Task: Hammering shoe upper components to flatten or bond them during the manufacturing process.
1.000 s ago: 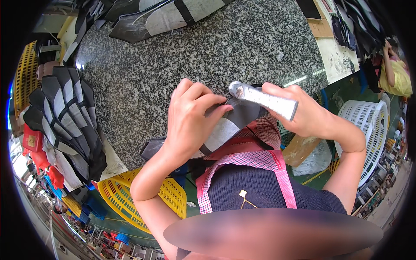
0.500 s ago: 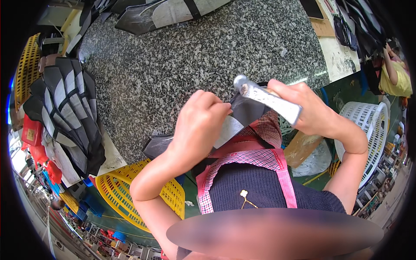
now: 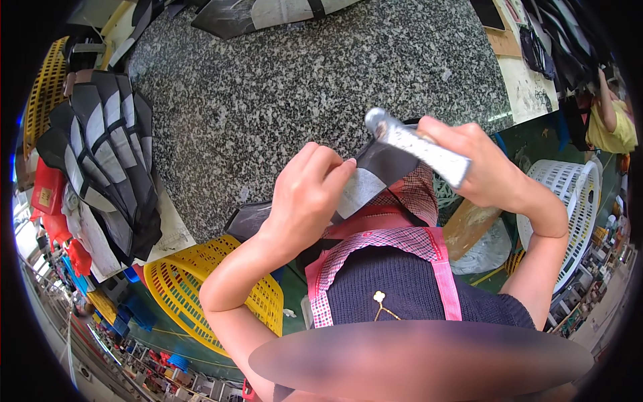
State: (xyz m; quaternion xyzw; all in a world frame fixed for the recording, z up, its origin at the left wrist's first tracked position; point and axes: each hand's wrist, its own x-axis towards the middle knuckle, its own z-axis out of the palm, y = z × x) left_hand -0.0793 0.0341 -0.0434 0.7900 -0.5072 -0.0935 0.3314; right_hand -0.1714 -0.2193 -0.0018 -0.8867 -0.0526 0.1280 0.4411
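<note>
At the near edge of the speckled stone tabletop (image 3: 268, 100) lies a black-and-grey flat leather-like piece (image 3: 364, 190), partly hidden under my hands. My left hand (image 3: 309, 194) is closed on its far edge, thumb and fingertips pinched together there. My right hand (image 3: 485, 161) grips a metal hammer (image 3: 429, 153); its handle is mostly hidden in my fingers. Above the black part of the piece, the hammer's rounded end points to the far left. Whether its head touches the piece cannot be seen.
Stacked similar pieces (image 3: 110, 161) fan out at the left, and another piece (image 3: 268, 15) lies at the far edge. A yellow basket (image 3: 181, 295) stands below left, a white basket (image 3: 579, 194) at the right. Beyond it is a person in yellow (image 3: 611, 127).
The hammer and my right hand have shifted slightly right. My left thumb now lies more extended along the piece's edge. The whole view has also moved a little.
</note>
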